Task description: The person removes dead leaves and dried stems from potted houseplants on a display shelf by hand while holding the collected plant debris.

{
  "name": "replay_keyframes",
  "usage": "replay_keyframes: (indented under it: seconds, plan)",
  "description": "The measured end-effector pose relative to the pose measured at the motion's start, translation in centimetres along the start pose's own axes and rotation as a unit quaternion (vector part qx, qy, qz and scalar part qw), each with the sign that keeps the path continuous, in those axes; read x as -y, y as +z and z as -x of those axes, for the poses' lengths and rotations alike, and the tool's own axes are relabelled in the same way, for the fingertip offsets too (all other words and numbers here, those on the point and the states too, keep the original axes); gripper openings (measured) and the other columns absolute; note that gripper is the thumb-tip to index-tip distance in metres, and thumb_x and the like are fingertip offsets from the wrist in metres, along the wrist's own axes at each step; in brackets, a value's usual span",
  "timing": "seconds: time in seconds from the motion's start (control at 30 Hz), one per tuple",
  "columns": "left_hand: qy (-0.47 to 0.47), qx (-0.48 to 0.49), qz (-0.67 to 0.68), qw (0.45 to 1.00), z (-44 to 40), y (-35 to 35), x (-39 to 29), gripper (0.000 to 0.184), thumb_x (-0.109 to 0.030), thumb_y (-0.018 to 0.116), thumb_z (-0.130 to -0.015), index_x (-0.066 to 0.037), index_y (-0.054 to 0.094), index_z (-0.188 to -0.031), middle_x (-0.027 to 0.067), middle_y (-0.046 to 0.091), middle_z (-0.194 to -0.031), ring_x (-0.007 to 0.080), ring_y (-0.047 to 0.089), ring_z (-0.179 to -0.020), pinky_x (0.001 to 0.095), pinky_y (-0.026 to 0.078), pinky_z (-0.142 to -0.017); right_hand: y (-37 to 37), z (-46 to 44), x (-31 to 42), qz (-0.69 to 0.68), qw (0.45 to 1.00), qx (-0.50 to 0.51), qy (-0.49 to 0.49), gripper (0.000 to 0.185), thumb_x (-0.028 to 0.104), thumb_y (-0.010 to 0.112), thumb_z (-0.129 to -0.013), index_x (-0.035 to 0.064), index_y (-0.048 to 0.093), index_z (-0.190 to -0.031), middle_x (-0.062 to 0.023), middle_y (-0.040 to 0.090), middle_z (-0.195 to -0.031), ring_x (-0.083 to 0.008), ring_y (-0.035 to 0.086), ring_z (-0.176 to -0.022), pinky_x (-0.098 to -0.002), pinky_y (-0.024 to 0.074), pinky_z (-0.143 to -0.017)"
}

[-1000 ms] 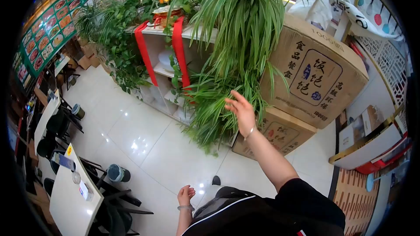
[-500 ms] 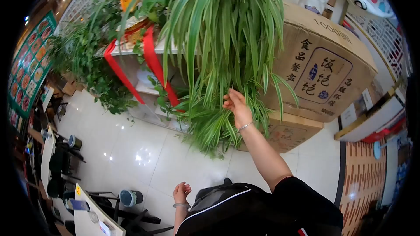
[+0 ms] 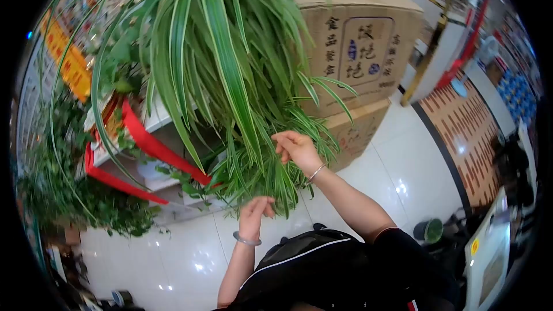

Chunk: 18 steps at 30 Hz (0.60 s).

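A large spider plant (image 3: 224, 46) with long, white-edged leaves hangs down over the middle of the head view. My right hand (image 3: 296, 151), a thin bracelet at its wrist, is among the lower leaves. Its thumb and fingers are pinched together at a narrow leaf; the exact contact is small and partly hidden. Lower and to the left, my left hand (image 3: 253, 216) wears a thicker bangle and is slightly blurred. Its fingers are loosely bent, with nothing visible in them, close to the tips of the lower spider plant leaves (image 3: 262, 187).
Stacked cardboard boxes (image 3: 357, 52) stand right of the plant. A white shelf (image 3: 164, 187) with a red ribbon (image 3: 161, 147) and trailing vines (image 3: 63, 155) is on the left. Pale floor tiles (image 3: 190, 247) lie below. A bin (image 3: 428, 230) and a table (image 3: 489, 259) are at right.
The view has turned, so the plant and boxes sit further left. My left hand has risen from beside the body to the lower leaves. My right hand stays pinched, now lower among the leaves.
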State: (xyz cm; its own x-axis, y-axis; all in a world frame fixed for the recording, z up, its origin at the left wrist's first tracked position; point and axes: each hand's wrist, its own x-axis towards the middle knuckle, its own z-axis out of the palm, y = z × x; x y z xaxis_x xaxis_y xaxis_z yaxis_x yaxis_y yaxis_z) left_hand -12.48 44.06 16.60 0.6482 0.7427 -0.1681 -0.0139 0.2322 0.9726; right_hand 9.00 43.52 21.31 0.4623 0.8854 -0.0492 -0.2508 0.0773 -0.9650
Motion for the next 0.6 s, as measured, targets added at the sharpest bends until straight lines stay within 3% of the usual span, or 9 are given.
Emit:
replay_keyframes:
  seconds: [0.2,0.47,0.6]
  plan:
    - [0.029,0.113,-0.054,0.992,-5.1,1.4,-5.9,0.024,-0.020,0.048,-0.091,0.001,0.059,-0.094,0.0025,0.056,-0.068,0.0106,0.052,-0.063,0.0230,0.042,-0.062,0.9,2.1,1.7,0.009,0.999,-0.037,-0.028,0.020,0.015,0.051,-0.089,0.0025,0.061,-0.101,-0.0017,0.057,-0.068,-0.0057,0.047,-0.047,-0.0196,0.0416,-0.043]
    - [0.021,0.102,0.163,0.981,-9.2,6.2,-6.6,0.023,-0.022,0.050,-0.091,-0.001,0.058,-0.095,0.0029,0.058,-0.083,0.0103,0.053,-0.073,0.0237,0.044,-0.066,-0.6,3.6,4.4,-0.003,0.999,-0.018,-0.029,0.022,0.016,0.049,-0.090,0.0004,0.061,-0.100,0.0003,0.054,-0.067,-0.0056,0.046,-0.049,-0.0193,0.0405,-0.044]
    - [0.104,-0.038,0.093,0.990,-10.3,8.1,-6.9,0.020,-0.017,0.058,-0.087,-0.002,0.058,-0.100,0.0020,0.057,-0.085,0.0090,0.051,-0.071,0.0229,0.042,-0.064,-1.5,4.5,5.5,-0.009,1.000,-0.013,-0.025,0.021,0.016,0.049,-0.090,0.0014,0.061,-0.098,0.0011,0.054,-0.067,-0.0048,0.046,-0.049,-0.0193,0.0410,-0.045]
